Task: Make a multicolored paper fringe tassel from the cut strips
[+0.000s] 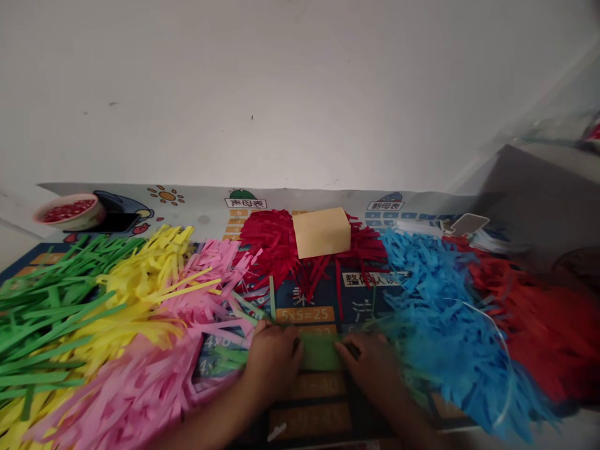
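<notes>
A piece of green crepe-like paper (320, 351) is stretched flat between my two hands near the front middle of the table. Its ends appear cut into thin strips that spread out past each hand. My left hand (274, 355) pinches its left side, fingers curled. On the right side my right hand (371, 361) is closed on it too, somewhat blurred by motion. Pink fringed strips (201, 300) lie just left of my left hand, and blue fringed strips (435, 325) lie right of my right hand.
Yellow (140, 269) and green fringed strips (37, 319) lie at the left, red ones (539, 319) at the right. A cream paper block (322, 233) sits on dark red strips (267, 244) at the back. A bowl of red pieces (70, 215) stands far left, before a white wall (281, 94).
</notes>
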{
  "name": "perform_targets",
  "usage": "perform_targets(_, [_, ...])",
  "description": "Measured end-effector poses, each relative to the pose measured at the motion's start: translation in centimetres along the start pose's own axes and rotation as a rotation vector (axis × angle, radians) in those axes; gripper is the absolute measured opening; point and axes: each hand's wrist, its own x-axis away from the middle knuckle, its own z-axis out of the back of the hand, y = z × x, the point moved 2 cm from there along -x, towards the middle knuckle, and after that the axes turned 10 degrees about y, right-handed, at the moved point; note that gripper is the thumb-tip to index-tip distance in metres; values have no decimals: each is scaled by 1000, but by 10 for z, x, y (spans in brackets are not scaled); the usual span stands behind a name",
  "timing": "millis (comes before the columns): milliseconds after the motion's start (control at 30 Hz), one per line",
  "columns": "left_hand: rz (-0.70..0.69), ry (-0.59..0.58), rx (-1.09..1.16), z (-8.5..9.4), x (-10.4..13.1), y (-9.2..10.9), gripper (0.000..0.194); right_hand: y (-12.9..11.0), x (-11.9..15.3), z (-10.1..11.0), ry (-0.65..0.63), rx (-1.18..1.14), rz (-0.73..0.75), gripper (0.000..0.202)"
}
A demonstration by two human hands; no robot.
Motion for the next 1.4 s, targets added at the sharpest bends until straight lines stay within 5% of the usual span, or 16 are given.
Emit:
perform_targets(367, [-20,-14,-50,1,-1,2,13,10,-5,1,-31,44,-44,17])
perform_targets(433, [-127,49,-60,1,-1,5,16,16,-4,10,74,102,-55,16])
perform_targets(533, [-478,47,-114,0,1,10,10,8,11,17,363,167,83,19])
perform_targets(633, [-701,-69,-166,3,6,14,9,-10,33,7,339,11,368,30])
perform_targets(800, [-597,-82,-237,13,21,20,27,-2,30,3,114,-127,365,39])
perform_targets(933, [-478,-53,-226,8,25,16,16,15,13,16,-3,-70,362,39])
perform_targets(1400, [-450,131,-64,6,22,-4,9,14,13,7,118,-2,546,14])
